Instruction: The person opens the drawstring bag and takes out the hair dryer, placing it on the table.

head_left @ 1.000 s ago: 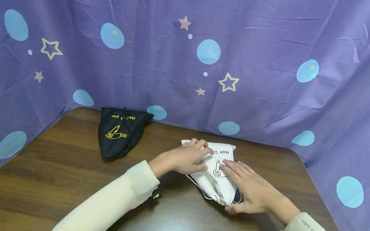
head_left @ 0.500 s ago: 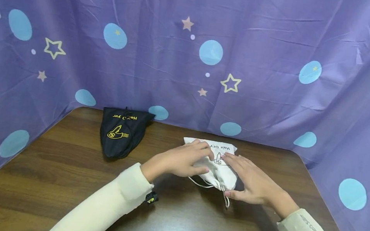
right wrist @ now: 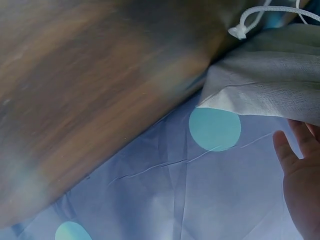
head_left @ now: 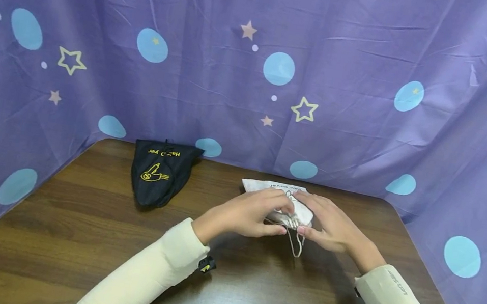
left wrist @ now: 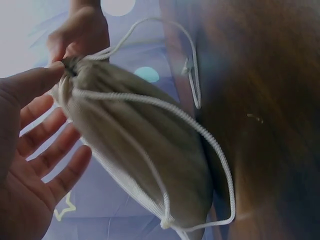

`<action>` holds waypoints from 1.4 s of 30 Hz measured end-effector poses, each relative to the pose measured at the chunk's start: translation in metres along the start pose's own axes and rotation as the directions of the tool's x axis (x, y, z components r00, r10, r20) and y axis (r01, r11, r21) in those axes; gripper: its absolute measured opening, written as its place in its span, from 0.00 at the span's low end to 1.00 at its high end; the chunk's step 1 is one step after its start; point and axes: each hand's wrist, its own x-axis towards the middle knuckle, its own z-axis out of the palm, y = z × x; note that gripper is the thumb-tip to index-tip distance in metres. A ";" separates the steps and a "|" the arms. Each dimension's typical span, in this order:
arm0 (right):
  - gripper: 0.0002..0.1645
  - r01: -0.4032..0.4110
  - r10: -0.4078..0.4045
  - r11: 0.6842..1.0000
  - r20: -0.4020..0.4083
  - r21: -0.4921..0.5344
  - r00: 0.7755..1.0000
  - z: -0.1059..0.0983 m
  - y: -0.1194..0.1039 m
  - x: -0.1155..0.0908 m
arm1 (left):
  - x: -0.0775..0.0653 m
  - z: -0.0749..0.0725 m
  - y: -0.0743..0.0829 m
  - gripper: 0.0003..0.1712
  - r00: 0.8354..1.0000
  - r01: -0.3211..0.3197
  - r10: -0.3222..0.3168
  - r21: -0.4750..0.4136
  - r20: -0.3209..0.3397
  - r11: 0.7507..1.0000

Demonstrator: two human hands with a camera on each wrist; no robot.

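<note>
A white drawstring bag (head_left: pixel 302 214) printed "Hair Dryer" lies toward the back of the table, its gathered mouth raised on the near side. My left hand (head_left: pixel 254 214) holds the mouth from the left, and in the left wrist view its thumb lies against the gathers with the other fingers spread loosely. From the right, my right hand (head_left: pixel 331 225) grips the same neck, thumb near the gathers and fingers over the printed face. A white cord (head_left: pixel 295 249) dangles from the mouth. In the right wrist view the bag (right wrist: pixel 270 80) hides part of the fingers.
A black drawstring bag (head_left: pixel 158 174) with yellow hair dryer print lies at the back left. The brown wooden table (head_left: pixel 74 243) ends against a purple curtain (head_left: pixel 216 81) with stars and blue spots, which encloses the back and both sides.
The white bag's mouth has risen and tipped back, so its printed face looks foreshortened. Both hands have come closer together at the mouth. The cord now hangs forward; the black bag stays put.
</note>
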 end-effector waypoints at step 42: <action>0.25 0.149 -0.124 0.989 -0.559 -0.001 0.820 -0.019 -0.010 0.026 | 0.030 0.014 -0.018 0.04 0.903 0.190 -0.155 0.048 -0.400 0.981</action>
